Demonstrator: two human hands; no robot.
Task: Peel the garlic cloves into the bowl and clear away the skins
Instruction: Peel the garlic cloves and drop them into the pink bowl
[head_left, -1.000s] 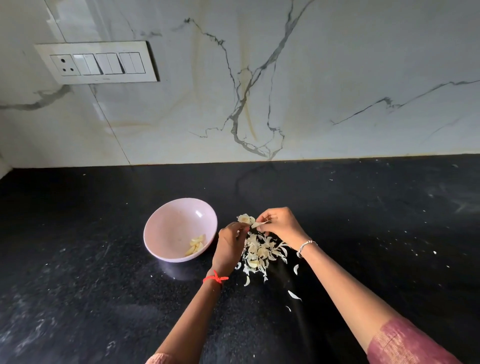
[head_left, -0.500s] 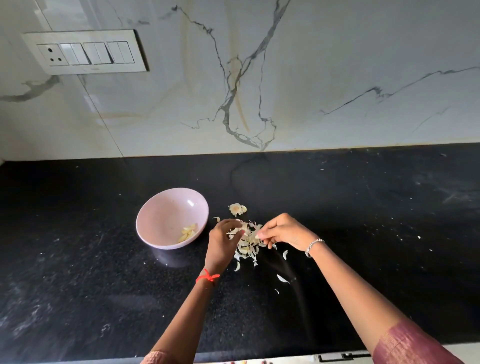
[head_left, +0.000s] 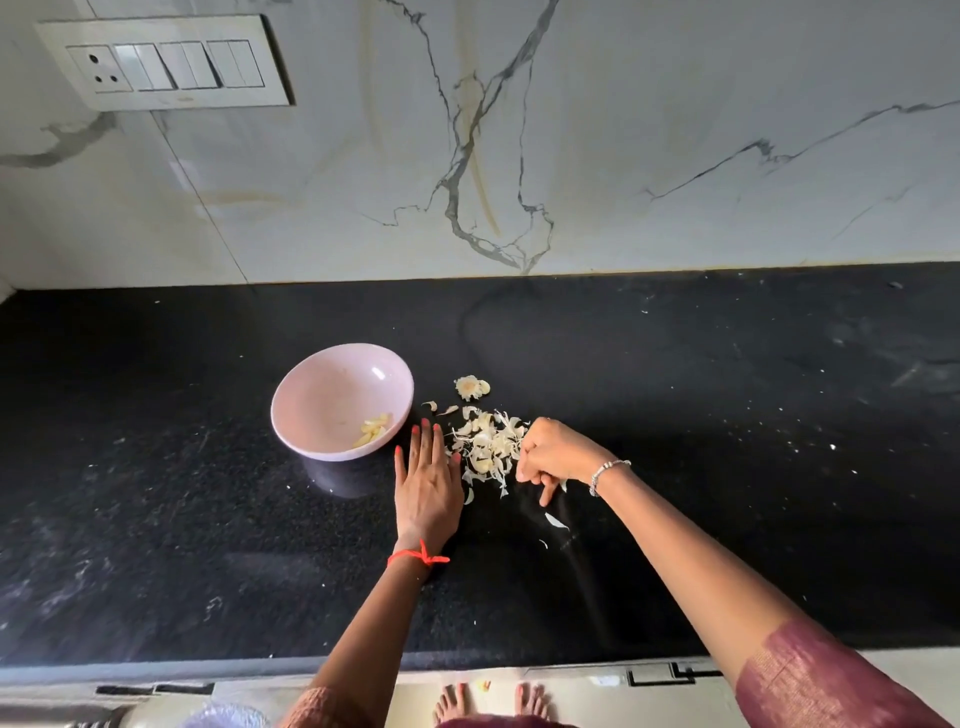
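Observation:
A pale pink bowl (head_left: 340, 402) stands on the black counter (head_left: 727, 441) with a few peeled garlic cloves (head_left: 375, 430) inside near its right wall. Just right of it lies a heap of garlic skins (head_left: 488, 447), and a garlic root end (head_left: 470, 387) sits behind the heap. My left hand (head_left: 427, 480) lies flat on the counter, fingers straight, against the heap's left side. My right hand (head_left: 553, 457) is at the heap's right side with fingers curled down onto the counter; whether it holds skins is hidden. Loose skin bits (head_left: 556, 519) lie nearer to me.
A marble wall with a switch panel (head_left: 166, 62) rises behind the counter. The counter's front edge (head_left: 467, 662) runs across the bottom, with my bare feet (head_left: 491, 701) on the floor below it.
My left hand has flattened on the counter beside the skins, no longer curled over them. My right hand has dropped to the heap's right edge. The view has tilted down.

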